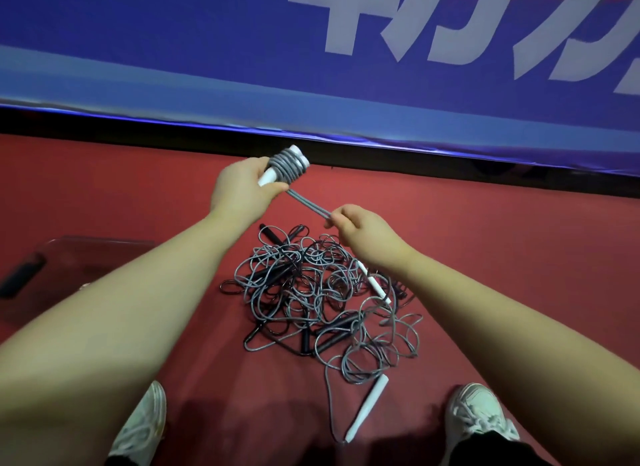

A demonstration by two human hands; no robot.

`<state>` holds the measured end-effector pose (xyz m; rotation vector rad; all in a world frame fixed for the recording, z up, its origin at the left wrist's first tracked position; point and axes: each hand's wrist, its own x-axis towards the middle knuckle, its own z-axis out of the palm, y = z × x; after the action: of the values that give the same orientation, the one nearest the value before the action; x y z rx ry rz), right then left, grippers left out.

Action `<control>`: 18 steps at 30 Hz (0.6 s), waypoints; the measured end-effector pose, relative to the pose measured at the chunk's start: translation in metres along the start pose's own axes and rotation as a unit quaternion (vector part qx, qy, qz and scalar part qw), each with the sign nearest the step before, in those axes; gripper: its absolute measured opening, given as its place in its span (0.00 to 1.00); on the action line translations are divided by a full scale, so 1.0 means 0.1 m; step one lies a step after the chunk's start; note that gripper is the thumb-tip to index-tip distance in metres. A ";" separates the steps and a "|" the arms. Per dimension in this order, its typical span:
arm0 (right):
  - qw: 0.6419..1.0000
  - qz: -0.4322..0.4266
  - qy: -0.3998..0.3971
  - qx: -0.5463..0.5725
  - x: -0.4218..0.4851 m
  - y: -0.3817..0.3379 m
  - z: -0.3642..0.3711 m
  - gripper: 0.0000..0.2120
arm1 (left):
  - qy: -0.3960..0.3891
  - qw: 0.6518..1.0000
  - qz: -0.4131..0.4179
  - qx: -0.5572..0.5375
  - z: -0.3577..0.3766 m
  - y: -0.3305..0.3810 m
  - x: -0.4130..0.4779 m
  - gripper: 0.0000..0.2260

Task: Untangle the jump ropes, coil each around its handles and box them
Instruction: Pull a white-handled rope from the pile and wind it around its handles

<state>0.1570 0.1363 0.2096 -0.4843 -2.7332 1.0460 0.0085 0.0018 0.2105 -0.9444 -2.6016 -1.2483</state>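
Observation:
My left hand [242, 188] grips a pair of white handles [273, 176] held together, with grey rope coiled [289, 165] around their upper part. A short doubled length of that grey rope [310, 204] runs taut down to my right hand [360, 228], which pinches its end. Below my hands a tangled pile of grey and black jump ropes [318, 295] lies on the red floor. Black handles [332, 339] and white handles [374, 287] stick out of the pile. One loose white handle [367, 408] lies at the near side.
A clear plastic box [79, 257] stands on the floor at the left, with a black handle [20, 275] in it. A blue banner with white letters [311, 49] runs across the back. My white shoes [145, 424] [481, 413] flank the pile.

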 end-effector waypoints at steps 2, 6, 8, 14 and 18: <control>1.000 -0.021 -0.009 0.000 0.00 -0.14 -0.07 0.14 | -0.014 0.997 0.043 0.059 0.04 0.00 -0.04 0.14; 0.999 -0.009 -0.022 0.046 -0.01 -0.28 -0.23 0.14 | -0.068 0.973 0.122 0.183 0.13 0.11 -0.12 0.18; 0.998 0.003 -0.050 0.042 -0.03 -0.30 -0.28 0.12 | -0.107 0.953 0.152 0.241 0.18 0.20 -0.16 0.17; 0.980 -0.056 -0.020 -0.190 -0.03 -0.31 -0.44 0.06 | -0.190 0.928 0.151 0.282 0.33 0.34 -0.31 0.16; 0.932 -0.126 0.029 -0.339 0.00 -0.23 -0.47 0.10 | -0.249 0.905 0.184 0.292 0.36 0.40 -0.37 0.15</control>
<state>0.1647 0.1488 0.2595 -0.2237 -2.9376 0.0018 0.0673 0.0285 0.2010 -1.6495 -2.6689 -0.1090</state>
